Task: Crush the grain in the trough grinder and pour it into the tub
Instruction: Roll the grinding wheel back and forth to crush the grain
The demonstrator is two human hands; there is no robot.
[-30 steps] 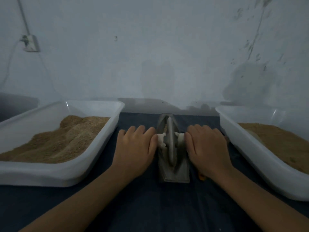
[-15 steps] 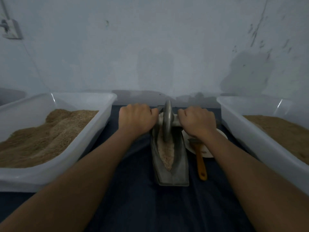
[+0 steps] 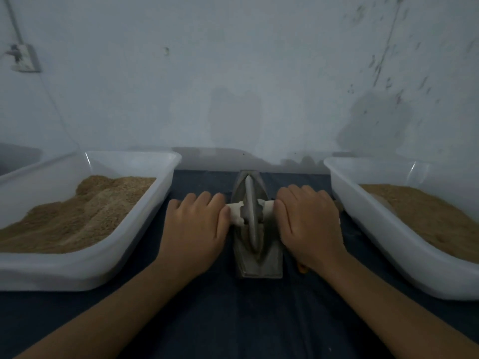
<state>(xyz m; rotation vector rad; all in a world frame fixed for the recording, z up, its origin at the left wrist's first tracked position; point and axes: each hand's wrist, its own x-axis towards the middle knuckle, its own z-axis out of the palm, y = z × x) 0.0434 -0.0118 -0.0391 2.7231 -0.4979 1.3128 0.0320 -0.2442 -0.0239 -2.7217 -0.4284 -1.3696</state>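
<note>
We count two white tubs, one (image 3: 85, 265) at the surface's left edge, one (image 3: 394, 244) at its right; one trough grinder (image 3: 258, 265) with one wheel (image 3: 251, 213) between them; two hands, left (image 3: 193, 229) and right (image 3: 309, 224).

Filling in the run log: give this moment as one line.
phase: crushing | left hand: on left handle | right hand: on right handle | wheel: in trough grinder | tubs: both hold grain
</note>
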